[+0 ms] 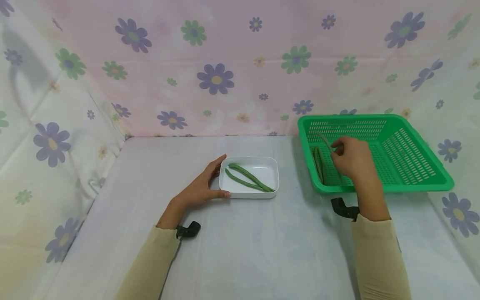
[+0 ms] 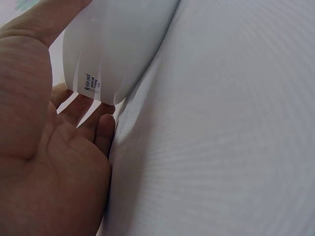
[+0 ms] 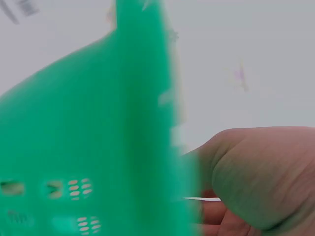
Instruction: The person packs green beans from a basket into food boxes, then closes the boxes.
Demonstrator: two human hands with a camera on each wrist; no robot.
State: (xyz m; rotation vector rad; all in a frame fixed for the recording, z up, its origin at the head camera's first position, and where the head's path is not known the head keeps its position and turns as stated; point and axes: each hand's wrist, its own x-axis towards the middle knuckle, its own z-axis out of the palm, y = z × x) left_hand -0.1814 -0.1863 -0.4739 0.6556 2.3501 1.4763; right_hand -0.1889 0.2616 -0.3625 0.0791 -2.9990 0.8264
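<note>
My left hand grips the left end of a small white rectangular tray, thumb at the front side and fingers round the back corner. Two green beans lie in it, their ends meeting at the lower right. In the left wrist view, the tray's outer wall shows small print beside the fingers. Over the left part of a green plastic basket, my right hand pinches one green bean. Several more green beans lie along the basket's left side. The basket's wall hides the fingertips in the right wrist view.
A white cloth covers the table under the tray and basket. Flower-patterned curtains stand close behind and at both sides. The basket's raised rim runs under the right wrist.
</note>
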